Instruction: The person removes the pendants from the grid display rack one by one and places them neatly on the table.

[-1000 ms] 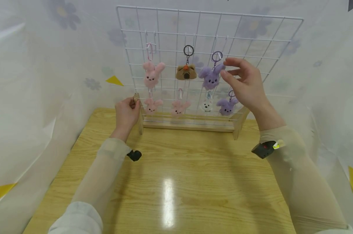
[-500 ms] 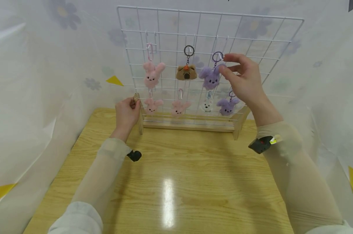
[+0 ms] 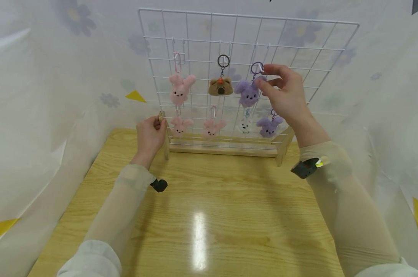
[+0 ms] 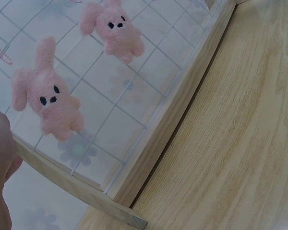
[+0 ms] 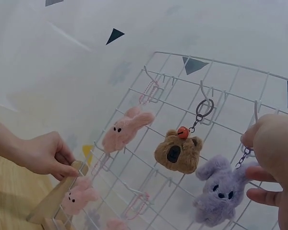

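Note:
In the head view, my left hand [image 3: 150,134] grips the top of the wooden side post [image 3: 165,148] of a white wire grid rack [image 3: 229,145]. A purple plush bunny keychain [image 3: 247,94] hangs by its ring from a hook at the upper right of the grid. My right hand [image 3: 289,92] is at its right side, thumb tip over the bunny's ear and chain, index fingertip by the hook's end. A gap shows between thumb and index finger. In the right wrist view, the hand partly hides the ring.
Left of the purple bunny hang a brown bear keychain [image 3: 220,86] and a pink bunny keychain [image 3: 179,92]. A lower row holds two pink bunnies, a white charm [image 3: 245,125] and another purple bunny [image 3: 269,127]. The rack stands at the back of the wooden table [image 3: 222,200].
My right hand has moved left, its thumb coming onto the upper purple bunny's ear, and that bunny has shifted slightly left. My left hand has stayed on the post.

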`<state>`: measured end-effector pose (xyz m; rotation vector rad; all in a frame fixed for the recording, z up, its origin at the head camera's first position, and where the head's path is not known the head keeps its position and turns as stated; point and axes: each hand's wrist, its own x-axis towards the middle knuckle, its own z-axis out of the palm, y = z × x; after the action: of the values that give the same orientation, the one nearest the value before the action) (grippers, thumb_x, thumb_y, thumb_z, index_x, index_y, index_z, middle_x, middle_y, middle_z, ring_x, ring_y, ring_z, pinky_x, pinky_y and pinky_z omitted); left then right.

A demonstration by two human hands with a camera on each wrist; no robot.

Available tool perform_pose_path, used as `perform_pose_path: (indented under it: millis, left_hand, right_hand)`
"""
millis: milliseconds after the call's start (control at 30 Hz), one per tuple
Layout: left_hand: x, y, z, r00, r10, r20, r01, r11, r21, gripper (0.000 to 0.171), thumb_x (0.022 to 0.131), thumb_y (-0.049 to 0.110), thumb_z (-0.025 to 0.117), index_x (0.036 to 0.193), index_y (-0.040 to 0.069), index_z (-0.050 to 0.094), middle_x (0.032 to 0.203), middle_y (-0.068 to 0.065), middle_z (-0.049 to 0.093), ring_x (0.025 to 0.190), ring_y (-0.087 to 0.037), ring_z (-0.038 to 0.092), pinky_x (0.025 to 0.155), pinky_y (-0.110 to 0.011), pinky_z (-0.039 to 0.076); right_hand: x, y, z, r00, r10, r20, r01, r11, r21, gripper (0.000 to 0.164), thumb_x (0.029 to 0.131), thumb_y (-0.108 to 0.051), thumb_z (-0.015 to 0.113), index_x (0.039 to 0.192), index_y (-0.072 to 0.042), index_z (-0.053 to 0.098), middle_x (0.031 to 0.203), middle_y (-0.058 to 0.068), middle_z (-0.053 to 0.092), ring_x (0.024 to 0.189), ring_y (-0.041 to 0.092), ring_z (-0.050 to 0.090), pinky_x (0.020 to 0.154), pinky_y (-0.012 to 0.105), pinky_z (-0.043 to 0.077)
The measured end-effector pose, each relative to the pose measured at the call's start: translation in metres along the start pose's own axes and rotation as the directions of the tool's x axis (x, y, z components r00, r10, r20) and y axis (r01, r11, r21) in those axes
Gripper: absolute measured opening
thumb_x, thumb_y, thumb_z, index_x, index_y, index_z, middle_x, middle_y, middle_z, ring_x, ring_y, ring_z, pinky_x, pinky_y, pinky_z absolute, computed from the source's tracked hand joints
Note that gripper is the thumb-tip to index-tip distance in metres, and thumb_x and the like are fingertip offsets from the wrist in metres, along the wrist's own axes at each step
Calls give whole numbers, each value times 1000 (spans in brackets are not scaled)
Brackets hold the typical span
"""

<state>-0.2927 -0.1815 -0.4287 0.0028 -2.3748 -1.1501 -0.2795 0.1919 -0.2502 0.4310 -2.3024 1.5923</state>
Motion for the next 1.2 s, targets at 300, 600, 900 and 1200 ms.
perform_pose_path:
  millis: [300, 600, 900, 1200]
  left_hand:
    - [0, 0, 0, 1000, 13, -10, -13, 1000, -6, 28, 105, 16, 67, 111, -9, 76, 101, -25, 77, 89, -33, 77, 77, -42, 66]
    - [0, -2, 1, 999, 29, -20, -29, 1000, 0, 27, 104, 15, 68, 110, -10, 76, 100, -25, 77, 87, -33, 77, 77, -43, 66]
    - [-1, -2, 0, 1000, 20, -17, -20, 1000, -5, 28, 104, 16, 68, 111, -10, 76, 101, -25, 76, 89, -33, 77, 77, -43, 66]
    - [-1, 1, -1, 1000, 24, -15, -24, 1000, -5, 27, 104, 15, 68, 111, -10, 76, 101, -26, 76, 88, -33, 77, 77, -43, 66]
  right_hand:
    - [2, -1, 2, 998, 38, -43, -30, 984, 174, 32, 97, -2, 75, 128, 1, 67, 117, 11, 67, 90, 18, 68, 75, 22, 61]
    - [5, 0, 4, 998, 54, -44, -41, 964, 264, 28, 97, 0, 75, 124, 4, 69, 107, 9, 67, 87, 17, 69, 72, 22, 62]
    - [9, 0, 5, 995, 81, -63, -63, 967, 247, 20, 98, -4, 75, 117, 2, 71, 108, 9, 69, 84, 19, 70, 70, 23, 62]
    - [11, -2, 5, 992, 104, -66, -84, 964, 252, 20, 99, -5, 74, 116, 5, 71, 99, 9, 75, 77, 19, 71, 68, 23, 63]
